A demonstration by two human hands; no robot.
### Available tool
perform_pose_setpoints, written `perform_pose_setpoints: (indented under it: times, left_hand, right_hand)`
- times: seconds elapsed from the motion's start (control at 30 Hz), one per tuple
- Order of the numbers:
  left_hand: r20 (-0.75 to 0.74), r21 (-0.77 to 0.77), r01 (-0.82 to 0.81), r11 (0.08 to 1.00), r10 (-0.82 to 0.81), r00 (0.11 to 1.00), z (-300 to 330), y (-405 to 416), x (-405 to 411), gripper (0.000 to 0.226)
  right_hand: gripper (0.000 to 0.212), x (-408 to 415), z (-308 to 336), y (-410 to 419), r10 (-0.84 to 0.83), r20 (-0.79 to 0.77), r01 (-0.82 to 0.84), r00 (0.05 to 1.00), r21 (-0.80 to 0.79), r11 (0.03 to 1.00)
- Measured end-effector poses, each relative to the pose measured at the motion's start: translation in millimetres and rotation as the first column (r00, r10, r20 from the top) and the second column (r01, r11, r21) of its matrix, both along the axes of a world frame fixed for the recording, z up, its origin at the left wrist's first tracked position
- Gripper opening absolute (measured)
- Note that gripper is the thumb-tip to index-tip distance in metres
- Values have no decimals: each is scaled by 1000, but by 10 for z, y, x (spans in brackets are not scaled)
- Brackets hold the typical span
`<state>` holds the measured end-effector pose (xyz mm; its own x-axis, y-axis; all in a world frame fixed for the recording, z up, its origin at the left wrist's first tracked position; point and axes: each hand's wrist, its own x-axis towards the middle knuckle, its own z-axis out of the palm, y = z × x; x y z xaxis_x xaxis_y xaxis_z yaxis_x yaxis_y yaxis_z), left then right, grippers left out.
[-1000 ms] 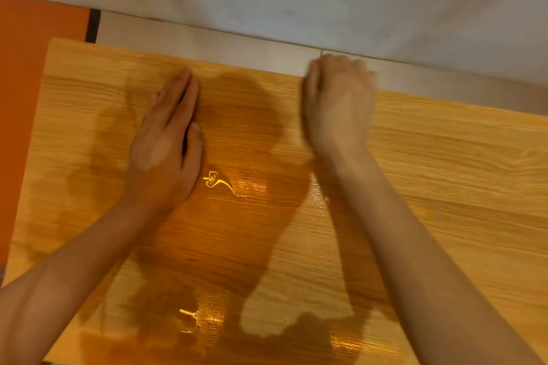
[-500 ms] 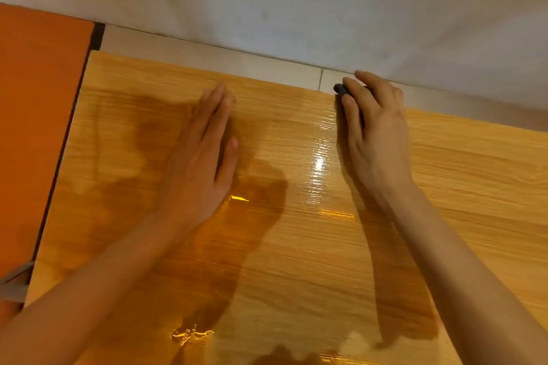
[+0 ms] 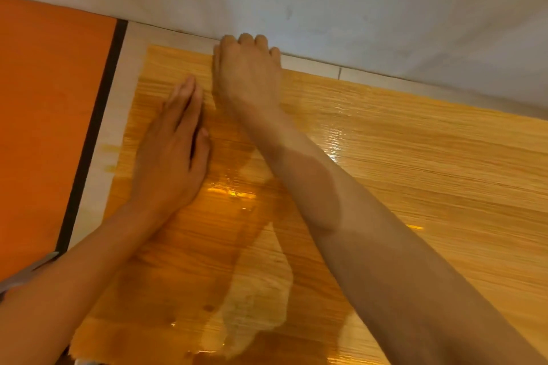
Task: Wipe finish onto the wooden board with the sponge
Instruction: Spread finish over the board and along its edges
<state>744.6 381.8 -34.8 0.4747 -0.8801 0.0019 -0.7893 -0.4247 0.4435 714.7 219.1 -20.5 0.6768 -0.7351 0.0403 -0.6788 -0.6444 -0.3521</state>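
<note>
The wooden board [image 3: 415, 163] lies flat and fills most of the view, its grain glossy with wet finish. My left hand [image 3: 175, 151] rests flat on the board near its left edge, fingers straight. My right hand [image 3: 246, 74] reaches across to the board's far left corner, fingers curled downward at the far edge. The sponge is hidden under that hand.
A pale tiled floor strip [image 3: 118, 104] borders the board on the left and far side. An orange surface [image 3: 47, 115] with a dark edge lies further left. A white wall [image 3: 326, 3] rises just behind the board.
My right hand has swept left along the far edge of the board, toward the left corner. The dark sponge tip seen under its fingers earlier is now covered. My left hand stays flat.
</note>
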Motion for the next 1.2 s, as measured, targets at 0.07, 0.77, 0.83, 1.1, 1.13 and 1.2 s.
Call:
perform_pose_setpoints:
  times: [0.07, 0.77, 0.83, 1.1, 1.13, 1.2]
  left_hand:
    - [3, 0, 11, 1000, -11, 1000, 8, 6, -1, 58]
    - [33, 16, 21, 1000, -22, 999, -10, -22, 5, 59]
    - [25, 5, 13, 1000, -13, 1000, -8, -26, 1, 58]
    - [31, -104, 27, 994, -24, 999, -38, -11, -4, 52]
    - [37, -106, 29, 994, -25, 999, -41, -13, -2, 52]
    - [50, -104, 36, 994, -31, 998, -41, -15, 1, 52]
  right_hand:
    - [24, -170, 17, -69, 58, 22, -58, 998, 3, 998]
    - [37, -551, -136, -100, -150, 217, 141, 965, 60, 988]
    - [39, -647, -125, 34, -200, 227, 195, 953, 45, 980]
    - [43, -1163, -37, 958, 154, 132, -166, 979, 82, 983]
    - [43, -1069, -44, 849, 157, 119, -165, 980, 61, 984]
    - [41, -741, -71, 544, 107, 122, -110, 987, 21, 994]
